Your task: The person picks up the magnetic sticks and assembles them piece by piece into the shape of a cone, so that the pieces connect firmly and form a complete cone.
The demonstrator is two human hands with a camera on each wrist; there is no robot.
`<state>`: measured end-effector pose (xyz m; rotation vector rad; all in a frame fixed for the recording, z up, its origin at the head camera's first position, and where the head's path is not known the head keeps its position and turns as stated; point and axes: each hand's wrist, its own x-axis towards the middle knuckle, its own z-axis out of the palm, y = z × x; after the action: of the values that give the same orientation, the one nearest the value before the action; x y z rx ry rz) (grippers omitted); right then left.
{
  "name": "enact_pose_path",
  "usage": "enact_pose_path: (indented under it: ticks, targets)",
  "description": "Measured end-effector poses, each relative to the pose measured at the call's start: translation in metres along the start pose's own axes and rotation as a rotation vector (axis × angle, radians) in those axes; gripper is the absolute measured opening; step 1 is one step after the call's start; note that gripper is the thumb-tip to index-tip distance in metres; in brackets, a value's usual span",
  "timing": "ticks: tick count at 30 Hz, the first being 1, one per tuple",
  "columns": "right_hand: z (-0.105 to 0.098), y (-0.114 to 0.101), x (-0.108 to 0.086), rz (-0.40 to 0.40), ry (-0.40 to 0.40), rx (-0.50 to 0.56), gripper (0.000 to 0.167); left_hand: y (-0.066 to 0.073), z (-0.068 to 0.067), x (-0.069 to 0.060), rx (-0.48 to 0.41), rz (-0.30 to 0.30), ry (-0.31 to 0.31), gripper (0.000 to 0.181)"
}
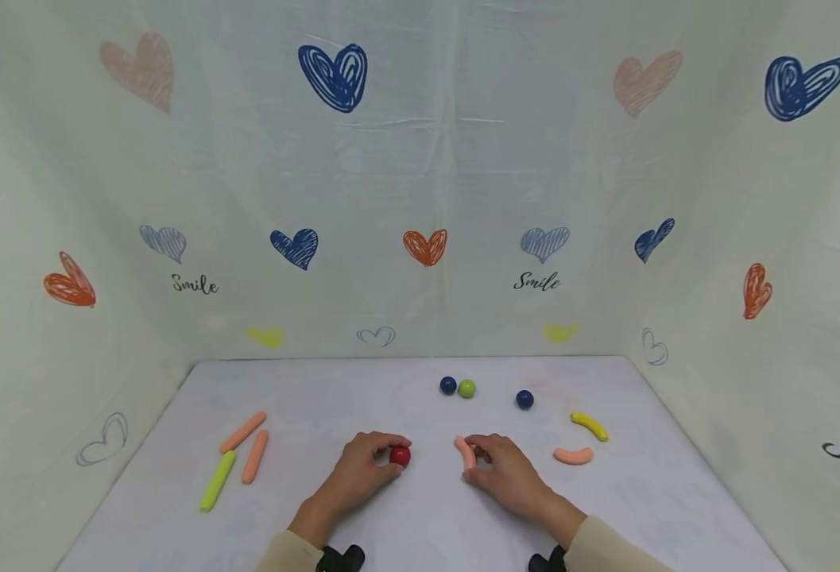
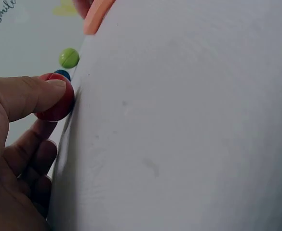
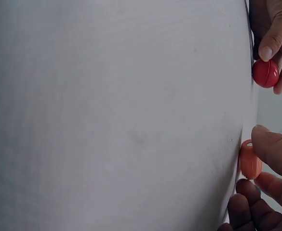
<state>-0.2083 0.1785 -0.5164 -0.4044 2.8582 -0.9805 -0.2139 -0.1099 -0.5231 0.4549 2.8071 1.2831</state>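
My left hand (image 1: 364, 470) pinches a red ball (image 1: 400, 457) between thumb and fingers, low over the white table, left of centre. In the left wrist view the thumb lies across the red ball (image 2: 59, 106). To the right, my right hand (image 1: 509, 477) holds a curved orange piece (image 1: 465, 453) by its side, thumb at the near end and fingers at the far part. The right wrist view shows the orange piece (image 3: 250, 161) end-on between thumb and fingers, with the red ball (image 3: 265, 73) in the other hand beyond it.
At the left lie two orange sticks (image 1: 243, 432) (image 1: 255, 457) and a yellow-green stick (image 1: 217, 481). Farther back are two dark blue balls (image 1: 448, 385) (image 1: 524, 400) and a green ball (image 1: 466, 388). A yellow curved piece (image 1: 590, 427) and another orange curved piece (image 1: 573, 456) lie at the right.
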Motion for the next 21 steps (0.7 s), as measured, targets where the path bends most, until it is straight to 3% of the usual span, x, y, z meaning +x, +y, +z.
enact_pose_path:
  ticks: [6, 14, 21]
  targets:
    - [0.003, -0.006, 0.003, -0.045, -0.041, 0.012, 0.052, 0.003, 0.003, -0.001, 0.032, 0.051, 0.024, 0.03]
    - [0.011, -0.019, 0.009, -0.148, -0.059, 0.042, 0.042, 0.0, 0.006, 0.0, 0.015, -0.059, 0.025, 0.034]
    - [0.021, -0.028, 0.017, -0.167, -0.055, 0.047, 0.037, 0.001, 0.007, 0.001, 0.017, -0.081, 0.028, 0.034]
